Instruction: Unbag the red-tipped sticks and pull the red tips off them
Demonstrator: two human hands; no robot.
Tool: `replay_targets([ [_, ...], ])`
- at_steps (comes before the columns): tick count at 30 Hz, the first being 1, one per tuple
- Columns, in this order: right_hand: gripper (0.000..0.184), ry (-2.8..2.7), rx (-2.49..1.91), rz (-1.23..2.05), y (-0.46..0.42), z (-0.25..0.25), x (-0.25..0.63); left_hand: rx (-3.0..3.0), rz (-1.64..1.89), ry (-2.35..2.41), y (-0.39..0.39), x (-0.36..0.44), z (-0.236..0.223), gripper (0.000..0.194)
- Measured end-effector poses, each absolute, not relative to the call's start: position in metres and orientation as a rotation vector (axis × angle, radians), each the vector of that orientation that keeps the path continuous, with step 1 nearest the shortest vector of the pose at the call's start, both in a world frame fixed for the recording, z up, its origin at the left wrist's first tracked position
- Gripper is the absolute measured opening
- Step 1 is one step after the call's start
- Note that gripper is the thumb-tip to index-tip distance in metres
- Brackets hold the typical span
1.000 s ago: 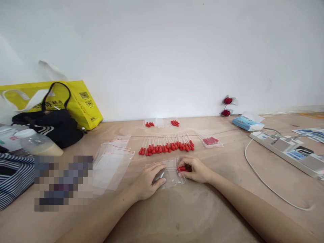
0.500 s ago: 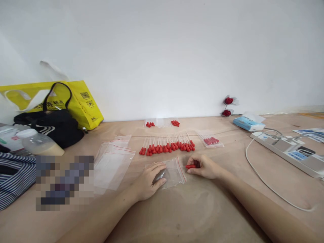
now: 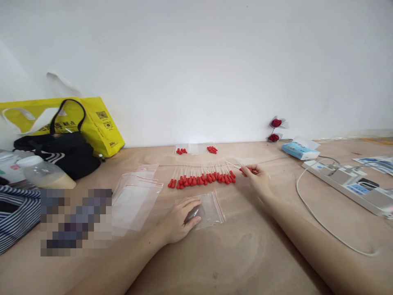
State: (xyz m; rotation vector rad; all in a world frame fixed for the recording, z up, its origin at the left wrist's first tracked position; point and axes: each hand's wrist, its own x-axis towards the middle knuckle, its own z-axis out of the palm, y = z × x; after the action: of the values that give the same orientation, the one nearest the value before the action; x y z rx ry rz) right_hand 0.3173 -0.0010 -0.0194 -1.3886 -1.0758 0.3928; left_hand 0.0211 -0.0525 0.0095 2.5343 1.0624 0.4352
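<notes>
My left hand (image 3: 183, 218) lies over a clear zip bag (image 3: 210, 209) with a red seal line, thumb and fingers apart; part of the bag is hidden under it. To the right of a row of red-tipped sticks, my right hand (image 3: 256, 178) pinches a red-tipped stick (image 3: 241, 169). Its pale shaft points up and left, and red also shows between the fingers. The row of red-tipped sticks (image 3: 202, 179) lies with the red ends toward me. Behind the right hand, a small bag is mostly hidden.
Several flat zip bags (image 3: 138, 200) lie left. Two small groups of red pieces (image 3: 211, 150) sit on bags by the wall. A power strip (image 3: 346, 184), white cable (image 3: 325, 233) and tissue pack (image 3: 301, 150) are right. A bottle (image 3: 46, 174) and yellow bag (image 3: 104, 123) stand left.
My right hand has moved up and away from the zip bag to the right end of the stick row, with a pale shaft now showing at its fingertips. My left hand stays put.
</notes>
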Motion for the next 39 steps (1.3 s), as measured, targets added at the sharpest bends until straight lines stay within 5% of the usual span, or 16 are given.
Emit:
replay_targets([
  [9,0.025,-1.128,-1.513,0.091,0.018,-0.031,0.293,2.520,0.418,1.055,-0.054,0.021,0.011,0.037],
  [31,0.025,-1.280,-1.539,0.137,-0.007,-0.026,0.299,2.377,0.658,1.365,-0.039,0.011,0.010,0.023],
  [39,0.031,-2.132,-1.007,-0.031,-0.061,-0.006,0.256,2.163,0.561,1.470,-0.028,-0.002,0.003,0.042],
])
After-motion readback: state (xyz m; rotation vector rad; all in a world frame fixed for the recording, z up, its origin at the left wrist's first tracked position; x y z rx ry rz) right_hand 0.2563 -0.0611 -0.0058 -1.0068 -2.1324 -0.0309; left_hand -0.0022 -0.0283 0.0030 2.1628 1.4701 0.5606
